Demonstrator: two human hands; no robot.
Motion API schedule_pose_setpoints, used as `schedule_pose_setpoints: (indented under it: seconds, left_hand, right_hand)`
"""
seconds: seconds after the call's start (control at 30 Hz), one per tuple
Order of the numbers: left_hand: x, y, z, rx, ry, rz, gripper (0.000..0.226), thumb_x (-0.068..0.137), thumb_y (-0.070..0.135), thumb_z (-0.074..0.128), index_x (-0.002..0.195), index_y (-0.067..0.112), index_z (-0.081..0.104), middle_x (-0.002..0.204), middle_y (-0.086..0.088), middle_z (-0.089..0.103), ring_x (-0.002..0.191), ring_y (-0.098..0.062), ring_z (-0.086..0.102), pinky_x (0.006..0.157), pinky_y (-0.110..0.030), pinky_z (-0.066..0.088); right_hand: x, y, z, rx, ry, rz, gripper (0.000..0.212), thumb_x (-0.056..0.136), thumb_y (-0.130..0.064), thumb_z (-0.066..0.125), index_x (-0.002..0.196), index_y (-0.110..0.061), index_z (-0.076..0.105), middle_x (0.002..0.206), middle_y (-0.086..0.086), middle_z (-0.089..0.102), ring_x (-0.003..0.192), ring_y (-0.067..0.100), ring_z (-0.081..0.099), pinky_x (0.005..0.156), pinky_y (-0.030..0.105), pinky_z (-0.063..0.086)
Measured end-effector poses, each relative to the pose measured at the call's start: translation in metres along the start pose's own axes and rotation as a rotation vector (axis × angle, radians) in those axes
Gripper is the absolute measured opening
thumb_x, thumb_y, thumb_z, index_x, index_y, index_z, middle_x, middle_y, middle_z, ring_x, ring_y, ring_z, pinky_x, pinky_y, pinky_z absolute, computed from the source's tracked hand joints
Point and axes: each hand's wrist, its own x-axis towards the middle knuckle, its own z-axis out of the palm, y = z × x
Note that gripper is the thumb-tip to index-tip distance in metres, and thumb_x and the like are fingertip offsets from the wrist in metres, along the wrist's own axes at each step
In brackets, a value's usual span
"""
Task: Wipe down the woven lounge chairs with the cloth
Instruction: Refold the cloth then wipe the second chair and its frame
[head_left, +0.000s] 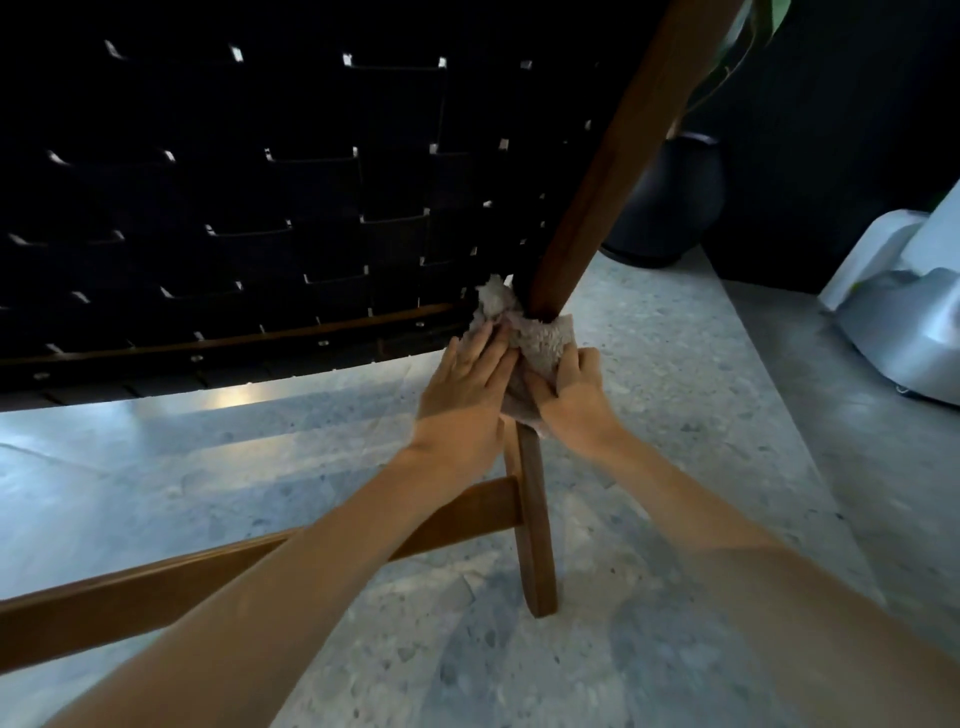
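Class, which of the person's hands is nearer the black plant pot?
Right. The right hand holds the cloth on the pot's side of the leg; the left hand presses it from the far side.

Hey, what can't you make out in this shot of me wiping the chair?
Head view only:
- Frame joint: covered by cloth, left hand, right hand.
- Webbing: too dark to judge dirt.
- Plant: cut by top edge.
- White object: cut by right edge, blurred.
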Motion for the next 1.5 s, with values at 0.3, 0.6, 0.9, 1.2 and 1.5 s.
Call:
schedule_pose_setpoints:
  seconds: [0.3,0.6,0.9,1.2,1.5]
  left_hand:
    - [0.012,0.009,0.041,-0.880,-0.005,-0.194,0.079,0.090,-0.003,0.046,0.154,0.020,0.006,0.161,0.004,-0.005,0.147,-0.014,-0.007,0.120,-0.031,0.006]
    - [0.039,-0.002,0.079,-1.394,0.161,-0.290,0.061,0.092,-0.013,0.045,0.145,0.012,0.028,0.138,-0.001,0.043,0.129,-0.015,0.044,0.107,-0.036,0.042]
    - [0.044,-0.006,0.105,-1.282,0.160,-0.202,0.065,0.098,-0.002,0.040,0.151,0.022,0.009,0.156,-0.002,0.029,0.138,-0.014,0.034,0.107,-0.032,0.040]
    - [0.004,0.009,0.124,-1.271,-0.053,-0.229,0.063,0.098,0.005,0.047,0.149,0.017,0.013,0.139,0.007,0.046,0.128,-0.007,0.045,0.102,-0.023,0.040]
    - [-0.022,0.009,0.122,-0.811,-0.107,-0.143,0.040,0.091,0.023,0.060,0.125,0.014,0.039,0.113,-0.007,0.067,0.094,-0.026,0.065,0.079,-0.043,0.054]
  right_hand:
    - [0.013,-0.019,0.000,0.087,-0.202,0.390,0.089,0.076,-0.027,0.063,0.151,-0.026,0.015,0.130,0.012,0.041,0.124,0.036,0.040,0.104,0.051,0.039]
    - [0.018,0.006,0.030,0.495,-0.041,0.254,0.048,0.102,-0.035,0.040,0.148,-0.025,0.032,0.140,0.009,0.051,0.126,0.029,0.050,0.106,0.041,0.041]
    - [0.021,0.018,0.049,0.413,-0.007,0.195,0.042,0.105,-0.022,0.033,0.147,-0.020,0.029,0.132,0.004,0.051,0.122,0.020,0.048,0.078,0.012,0.038]
    - [-0.023,0.045,0.060,0.359,-0.116,0.208,0.042,0.104,-0.031,0.032,0.146,-0.028,0.029,0.138,-0.004,0.047,0.126,0.012,0.045,0.111,0.036,0.031]
    - [-0.071,0.066,0.052,0.037,-0.200,0.293,0.036,0.102,-0.026,0.041,0.138,-0.021,0.044,0.111,0.001,0.062,0.099,0.017,0.060,0.081,0.023,0.040]
